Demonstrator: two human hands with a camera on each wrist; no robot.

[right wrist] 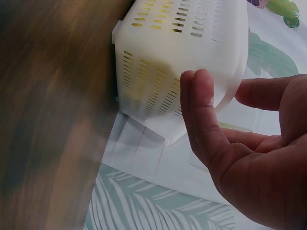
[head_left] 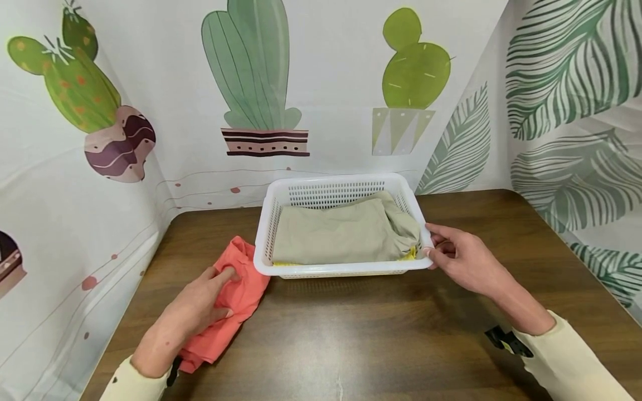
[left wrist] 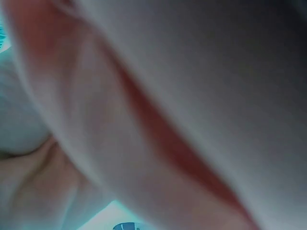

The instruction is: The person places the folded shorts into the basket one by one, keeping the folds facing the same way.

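Note:
A white slotted plastic basket (head_left: pixel 341 271) stands at the middle of the wooden table. A folded beige cloth (head_left: pixel 341 234) fills it, and a yellow cloth (head_left: pixel 410 255) peeks out beneath at the right front corner. My right hand (head_left: pixel 435 248) pinches the basket's rim at that corner. In the right wrist view the thumb (right wrist: pixel 201 105) lies against the outside of the basket (right wrist: pixel 177 43) and the fingers curl behind the rim. Left of the basket a coral cloth (head_left: pixel 248 289) lies on the table, and my left hand (head_left: pixel 220 289) rests on it with the fingers stretched out. The left wrist view is a blur.
The brown table (head_left: pixel 351 345) is hemmed in by printed backdrop sheets: cactus prints (head_left: pixel 251 83) on the left and back, leaf prints (head_left: pixel 567 111) on the right. A black camera strap (head_left: pixel 506 340) shows at my right wrist.

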